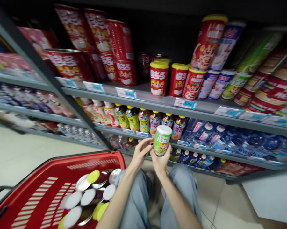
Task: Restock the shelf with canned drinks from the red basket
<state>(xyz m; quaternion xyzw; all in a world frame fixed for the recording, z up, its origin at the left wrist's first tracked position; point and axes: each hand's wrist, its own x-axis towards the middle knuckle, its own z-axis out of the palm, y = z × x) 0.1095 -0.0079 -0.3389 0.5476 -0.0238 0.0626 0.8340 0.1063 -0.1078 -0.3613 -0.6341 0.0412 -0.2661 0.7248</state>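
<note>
A green can with a white lid (161, 141) stands nearly upright between my hands, in front of the lower shelves. My right hand (161, 160) is wrapped round its lower part, thumb on the left side. My left hand (142, 151) reaches the can's left side with bent fingers; its fingertips rest at the can's edge, beside the right thumb. On the floor to my left stands a red shopping basket (35, 190). In it lie several cans, among them one with a white lid (88, 197) and one with a yellow lid (93, 176).
Ahead, the grey shelf (143, 95) carries red cans (159, 78), with tall stacked cans (209, 43) to the right. Below are drink bottles (155, 121) and water bottles (206, 132). My bent knees (183, 184) frame my forearms. A white panel (274, 190) stands at lower right.
</note>
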